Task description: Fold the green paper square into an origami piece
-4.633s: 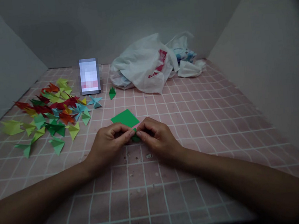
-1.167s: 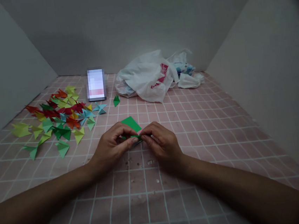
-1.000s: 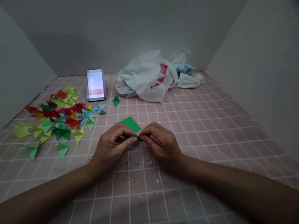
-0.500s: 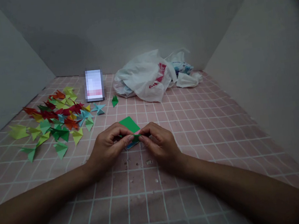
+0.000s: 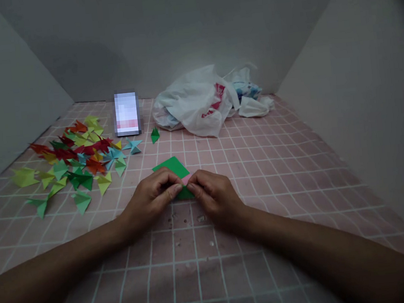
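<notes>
My left hand (image 5: 157,189) and my right hand (image 5: 213,193) meet near the middle of the tiled-pattern surface, thumbs and forefingers pinched close together. Between their fingertips is a small green origami paper (image 5: 185,193), whose lower part shows beneath the thumbs; its upper part is hidden by the fingers. Just behind lies another green paper (image 5: 173,165), flat on the surface and partly covered by my left hand. A strip of pink paper (image 5: 186,178) peeks out between the two hands.
Many folded paper pieces (image 5: 79,179) in red, orange, yellow, green and blue lie at left. One small green folded piece (image 5: 155,135) sits apart. A lit, blurred screen (image 5: 126,113) stands at the back, beside white plastic bags (image 5: 197,104). Pale walls enclose the surface.
The green paper in my fingers now shows a larger face below the thumbs, covering the blue edge seen before. Both hands stay in nearly the same place.
</notes>
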The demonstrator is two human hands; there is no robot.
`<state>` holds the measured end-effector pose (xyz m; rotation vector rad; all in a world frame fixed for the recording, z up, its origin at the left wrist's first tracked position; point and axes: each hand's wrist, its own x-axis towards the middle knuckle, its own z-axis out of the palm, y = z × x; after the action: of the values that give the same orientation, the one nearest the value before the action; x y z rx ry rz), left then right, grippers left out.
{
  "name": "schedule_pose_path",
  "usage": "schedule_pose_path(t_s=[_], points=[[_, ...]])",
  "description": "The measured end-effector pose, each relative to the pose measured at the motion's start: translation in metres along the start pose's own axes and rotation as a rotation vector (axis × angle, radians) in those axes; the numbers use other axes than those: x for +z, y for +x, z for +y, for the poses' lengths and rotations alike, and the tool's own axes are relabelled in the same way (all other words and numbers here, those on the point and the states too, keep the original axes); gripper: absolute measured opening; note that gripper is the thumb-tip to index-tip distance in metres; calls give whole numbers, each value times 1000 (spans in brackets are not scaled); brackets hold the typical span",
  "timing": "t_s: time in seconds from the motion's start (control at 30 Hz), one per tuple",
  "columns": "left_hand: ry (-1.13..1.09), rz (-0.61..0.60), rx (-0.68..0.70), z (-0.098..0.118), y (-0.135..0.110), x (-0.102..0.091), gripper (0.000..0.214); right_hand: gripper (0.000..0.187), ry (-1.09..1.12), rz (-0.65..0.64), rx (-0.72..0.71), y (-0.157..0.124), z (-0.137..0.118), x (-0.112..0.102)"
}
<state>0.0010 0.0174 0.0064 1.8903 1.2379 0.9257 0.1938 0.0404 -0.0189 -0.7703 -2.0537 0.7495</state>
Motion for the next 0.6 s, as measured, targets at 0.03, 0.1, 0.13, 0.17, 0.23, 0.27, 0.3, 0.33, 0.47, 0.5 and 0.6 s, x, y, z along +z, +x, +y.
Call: schedule_pose_path(t_s=[0.03,0.1,0.13,0.17,0.23,0.27,0.3,0.33,0.47,0.5,0.6], points=[[3,-11,-1,0,0,0,17,20,1,-2,1,0,0,0],[12,-31,-11,0,0,1,17,25,27,-15,18,0,-1,0],[17,-35,-16,0,0,0,17,25,54,-23,37,1,-1,0],[21,-39,-20,0,0,0,18,23,86,-34,61,1,-1,0],[27,-42,-25,0,1,0,18,17,150,-59,115,3,0,0],[21,-43,-35,0,1,0,18,16,180,-71,144,3,0,0],[6,-40,-53,0,1,0,18,16,209,-76,169,4,0,0],[-22,-37,-80,0,1,0,18,17,232,-77,191,4,0,0],[-183,-17,-208,3,0,2,24,18,268,-46,222,3,-3,0],[-211,-12,-230,3,0,2,25,18,266,-48,222,3,-4,0],[-285,-1,-284,3,-2,3,28,21,278,-73,244,4,-7,-1]])
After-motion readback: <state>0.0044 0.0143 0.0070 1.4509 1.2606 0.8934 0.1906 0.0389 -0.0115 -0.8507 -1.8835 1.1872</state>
